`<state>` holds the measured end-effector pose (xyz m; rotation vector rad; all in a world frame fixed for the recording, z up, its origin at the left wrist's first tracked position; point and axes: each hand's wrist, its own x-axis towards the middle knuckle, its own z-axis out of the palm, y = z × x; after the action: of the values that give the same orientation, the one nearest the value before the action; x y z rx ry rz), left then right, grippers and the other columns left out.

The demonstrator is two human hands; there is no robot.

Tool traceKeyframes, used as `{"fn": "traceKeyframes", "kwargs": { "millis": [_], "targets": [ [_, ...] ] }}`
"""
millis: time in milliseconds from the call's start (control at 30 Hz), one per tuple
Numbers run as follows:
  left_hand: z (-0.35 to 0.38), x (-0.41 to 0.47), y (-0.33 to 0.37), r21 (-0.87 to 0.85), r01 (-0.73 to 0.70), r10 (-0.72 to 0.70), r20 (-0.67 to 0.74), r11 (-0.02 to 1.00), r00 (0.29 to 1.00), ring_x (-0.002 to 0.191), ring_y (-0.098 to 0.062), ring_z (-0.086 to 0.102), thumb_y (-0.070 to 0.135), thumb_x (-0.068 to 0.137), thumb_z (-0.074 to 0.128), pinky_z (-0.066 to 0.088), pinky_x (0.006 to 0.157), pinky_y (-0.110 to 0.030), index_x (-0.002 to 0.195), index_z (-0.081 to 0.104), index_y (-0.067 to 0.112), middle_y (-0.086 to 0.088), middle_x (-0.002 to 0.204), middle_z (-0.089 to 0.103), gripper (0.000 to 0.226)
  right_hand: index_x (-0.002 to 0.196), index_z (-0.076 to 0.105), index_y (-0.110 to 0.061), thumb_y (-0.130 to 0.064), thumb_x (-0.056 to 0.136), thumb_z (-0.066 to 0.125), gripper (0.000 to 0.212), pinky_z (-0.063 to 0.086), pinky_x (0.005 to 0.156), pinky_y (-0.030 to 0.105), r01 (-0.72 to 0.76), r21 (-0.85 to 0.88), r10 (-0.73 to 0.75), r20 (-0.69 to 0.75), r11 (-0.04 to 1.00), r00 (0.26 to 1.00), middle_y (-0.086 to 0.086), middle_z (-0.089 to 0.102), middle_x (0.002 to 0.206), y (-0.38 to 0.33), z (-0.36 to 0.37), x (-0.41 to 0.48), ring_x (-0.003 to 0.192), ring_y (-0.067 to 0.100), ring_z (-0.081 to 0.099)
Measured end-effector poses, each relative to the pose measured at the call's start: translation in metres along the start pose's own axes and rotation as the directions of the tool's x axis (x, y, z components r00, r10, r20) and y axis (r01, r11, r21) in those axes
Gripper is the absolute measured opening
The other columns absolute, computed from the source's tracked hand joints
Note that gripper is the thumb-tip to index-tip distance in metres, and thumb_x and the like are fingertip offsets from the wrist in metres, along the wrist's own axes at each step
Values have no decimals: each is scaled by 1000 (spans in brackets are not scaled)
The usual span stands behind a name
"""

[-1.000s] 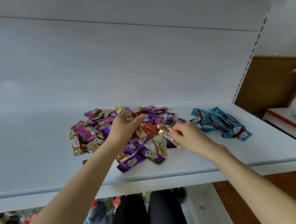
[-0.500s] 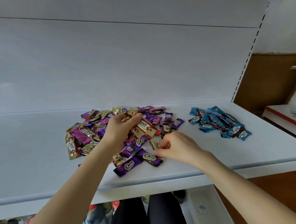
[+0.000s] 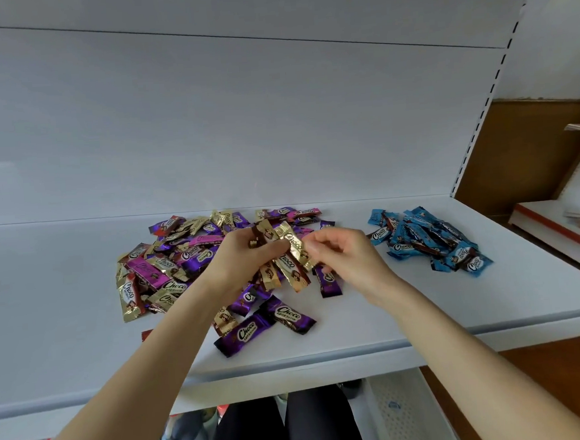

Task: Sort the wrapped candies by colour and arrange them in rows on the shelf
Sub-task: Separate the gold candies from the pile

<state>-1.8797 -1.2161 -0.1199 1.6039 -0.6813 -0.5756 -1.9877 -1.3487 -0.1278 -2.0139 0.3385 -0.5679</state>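
Left hand [image 3: 247, 260] grips a bunch of gold candies [image 3: 292, 254] above the mixed pile [image 3: 178, 258] mid-shelf; right hand [image 3: 346, 257] pinches the end of one wrapper in that bunch. Blue pile [image 3: 420, 241] sits apart near the right end of the shelf [image 3: 48, 322], with a bare strip between the piles. Two purple candies [image 3: 265, 328] lie nearest the front edge, and wide bare surface runs left of the mixed pile.

Above the white shelf [image 3: 494, 308], the left hand [image 3: 246, 257] grips a bunch of gold candies [image 3: 292, 254], and the right hand [image 3: 346, 257] pinches one of them by its edge. A mixed pile [image 3: 168, 262] of purple, pink and gold candies lies beneath, with a blue pile [image 3: 427, 241] apart to the right.
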Motion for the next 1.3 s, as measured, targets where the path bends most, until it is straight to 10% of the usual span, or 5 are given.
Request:
{"fn": "traceKeyframes", "kwargs": {
  "millis": [267, 600, 733, 1033, 1300],
  "targets": [
    [-15, 2, -1, -110, 57, -67, -90, 992, 994, 80, -35, 67, 20, 84, 66, 50, 86, -54, 89, 59, 3, -26, 100, 67, 18, 89, 67, -11, -36, 88, 58, 27, 41, 63, 29, -108, -675, 102, -48, 730, 994, 4, 68, 84, 25, -9, 21, 78, 20, 59],
    [-16, 12, -3, -202, 115, -128, -56, 973, 990, 62, -14, 65, 23, 86, 64, 55, 59, -25, 86, 51, 7, -11, 86, 66, 21, 93, 66, 1, -14, 93, 51, 21, 37, 53, 11, -39, -419, -64, -229, 907, 971, 6, 61, 79, 20, -27, 27, 63, 9, 51],
    [-14, 15, -3, -233, 54, -67, -51, 971, 996, 57, -10, 66, 14, 85, 65, 53, 51, -19, 85, 57, 6, -7, 77, 67, 11, 90, 64, -3, -14, 93, 51, 17, 47, 66, 33, -27, -275, -30, -199, 961, 979, -1, 55, 70, 18, -23, 29, 68, 15, 52],
    [-4, 16, 0, -230, -71, 49, -103, 971, 994, 94, -43, 64, 8, 80, 70, 51, 86, -56, 103, 55, -5, -32, 106, 62, 30, 99, 62, -1, -15, 95, 47, 21, 47, 66, 27, 33, -181, -27, 36, 983, 999, 18, 63, 94, -1, -3, 25, 76, 16, 54],
    [-34, 11, -6, -247, -61, 35, -108, 967, 993, 94, -29, 68, 18, 70, 75, 56, 83, -43, 130, 45, -1, -18, 109, 66, 70, 96, 65, -8, -16, 93, 51, 16, 54, 69, 35, -8, -120, -12, -163, 993, 987, -3, 62, 75, -4, -1, 44, 63, 13, 60]
  ]
}}
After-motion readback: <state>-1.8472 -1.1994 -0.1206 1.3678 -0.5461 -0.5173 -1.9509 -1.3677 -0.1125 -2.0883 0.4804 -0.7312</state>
